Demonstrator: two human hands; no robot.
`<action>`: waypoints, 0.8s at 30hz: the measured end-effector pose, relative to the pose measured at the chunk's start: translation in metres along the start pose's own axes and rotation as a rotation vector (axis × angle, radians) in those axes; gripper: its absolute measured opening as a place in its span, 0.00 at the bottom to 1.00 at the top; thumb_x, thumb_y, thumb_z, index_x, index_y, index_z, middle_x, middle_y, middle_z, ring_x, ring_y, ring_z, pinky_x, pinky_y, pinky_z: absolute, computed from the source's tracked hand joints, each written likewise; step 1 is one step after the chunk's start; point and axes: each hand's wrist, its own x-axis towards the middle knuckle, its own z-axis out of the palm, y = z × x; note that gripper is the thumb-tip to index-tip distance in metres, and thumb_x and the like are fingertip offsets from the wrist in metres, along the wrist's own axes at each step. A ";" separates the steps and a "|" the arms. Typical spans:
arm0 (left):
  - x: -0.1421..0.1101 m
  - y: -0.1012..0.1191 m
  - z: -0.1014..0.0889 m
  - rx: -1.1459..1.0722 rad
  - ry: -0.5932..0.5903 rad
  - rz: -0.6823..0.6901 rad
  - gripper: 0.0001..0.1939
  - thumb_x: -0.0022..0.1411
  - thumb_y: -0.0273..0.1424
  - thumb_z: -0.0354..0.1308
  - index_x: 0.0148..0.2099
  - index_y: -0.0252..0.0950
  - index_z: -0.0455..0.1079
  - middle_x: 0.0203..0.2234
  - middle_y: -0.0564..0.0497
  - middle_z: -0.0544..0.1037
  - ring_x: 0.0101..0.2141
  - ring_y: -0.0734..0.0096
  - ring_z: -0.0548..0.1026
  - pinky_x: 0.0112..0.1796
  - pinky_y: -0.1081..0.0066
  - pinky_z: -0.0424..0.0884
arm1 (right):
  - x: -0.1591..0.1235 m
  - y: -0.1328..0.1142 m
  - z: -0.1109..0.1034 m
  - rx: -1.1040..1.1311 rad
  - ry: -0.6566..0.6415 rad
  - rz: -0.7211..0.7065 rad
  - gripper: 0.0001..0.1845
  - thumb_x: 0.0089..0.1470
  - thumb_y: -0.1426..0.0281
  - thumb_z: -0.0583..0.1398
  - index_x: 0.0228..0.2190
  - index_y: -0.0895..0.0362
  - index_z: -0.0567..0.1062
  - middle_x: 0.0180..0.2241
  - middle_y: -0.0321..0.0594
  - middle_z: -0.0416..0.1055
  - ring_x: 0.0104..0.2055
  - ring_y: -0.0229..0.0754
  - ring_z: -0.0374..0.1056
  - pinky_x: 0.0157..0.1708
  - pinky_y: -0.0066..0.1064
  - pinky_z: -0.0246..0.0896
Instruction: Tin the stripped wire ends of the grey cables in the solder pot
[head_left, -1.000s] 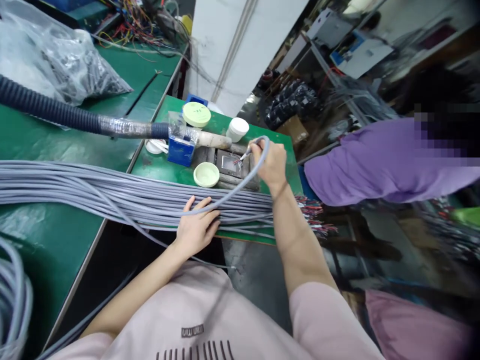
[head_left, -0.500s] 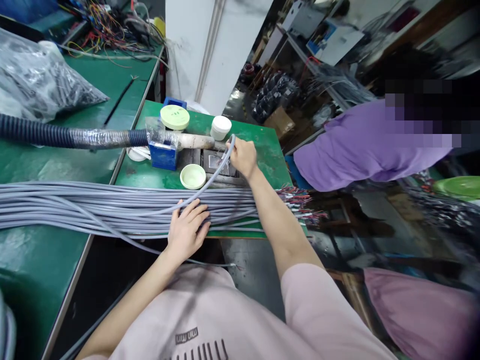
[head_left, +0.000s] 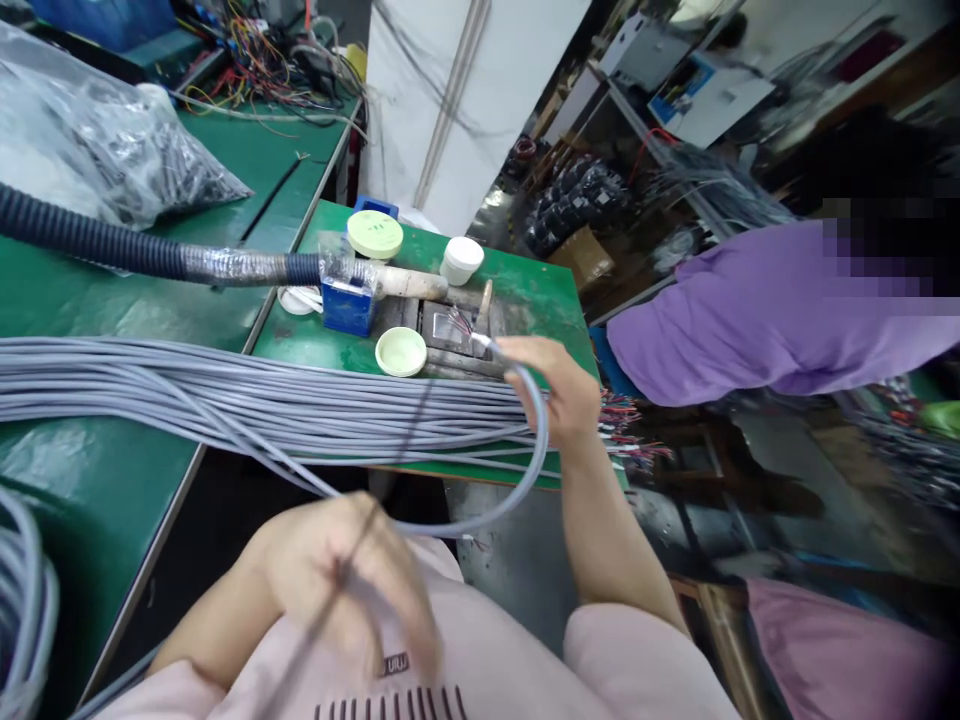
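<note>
My right hand (head_left: 559, 390) is closed on a grey cable (head_left: 538, 440) close to its stripped end. Thin coloured wires (head_left: 459, 322) fan out from that end, above or against a shiny silver square (head_left: 448, 328) set in a dark block; whether they touch it I cannot tell. From the right hand the cable loops down and back toward my left hand (head_left: 352, 575). That hand is in front of my shirt, its fingers bent and smeared by motion, with any hold on the cable hidden. Beyond both hands lies a thick bundle of grey cables (head_left: 300, 405).
Around the block are a shallow pale-green dish (head_left: 401, 352), a green-lidded tub (head_left: 374, 234), a white tub (head_left: 462, 260) and a blue box (head_left: 348, 308) carrying a ribbed hose (head_left: 97, 238). A stick (head_left: 486, 300) leans there. At right is a person in purple (head_left: 720, 320).
My left hand has lifted off the cable bundle and come back toward my chest. The right hand has drawn nearer to me, and the cable now loops below it.
</note>
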 end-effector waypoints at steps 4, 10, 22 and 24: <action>0.023 -0.028 0.004 -0.318 0.593 -0.177 0.17 0.54 0.37 0.65 0.45 0.35 0.77 0.31 0.45 0.81 0.30 0.69 0.77 0.32 0.72 0.74 | -0.044 -0.045 -0.001 0.158 -0.048 -0.086 0.19 0.54 0.72 0.60 0.48 0.47 0.71 0.49 0.44 0.73 0.50 0.49 0.71 0.47 0.46 0.69; 0.044 -0.064 0.015 -0.503 0.815 -0.188 0.16 0.48 0.39 0.69 0.35 0.31 0.78 0.24 0.50 0.77 0.23 0.79 0.72 0.27 0.78 0.69 | -0.082 -0.078 0.012 0.259 -0.094 -0.120 0.26 0.53 0.82 0.55 0.52 0.51 0.69 0.49 0.48 0.73 0.53 0.49 0.69 0.49 0.48 0.69; 0.044 -0.059 0.031 -0.265 0.880 -0.189 0.17 0.46 0.42 0.68 0.25 0.30 0.74 0.22 0.50 0.74 0.23 0.78 0.67 0.25 0.76 0.65 | -0.085 -0.101 0.024 0.275 -0.189 0.438 0.10 0.60 0.69 0.54 0.30 0.56 0.73 0.19 0.32 0.69 0.21 0.34 0.65 0.24 0.25 0.58; 0.043 -0.058 0.030 -0.219 0.904 -0.209 0.18 0.46 0.42 0.68 0.23 0.30 0.72 0.20 0.51 0.73 0.21 0.79 0.66 0.24 0.77 0.64 | -0.085 -0.100 0.024 0.329 -0.212 0.452 0.09 0.60 0.70 0.54 0.30 0.56 0.72 0.18 0.31 0.67 0.20 0.33 0.64 0.23 0.24 0.57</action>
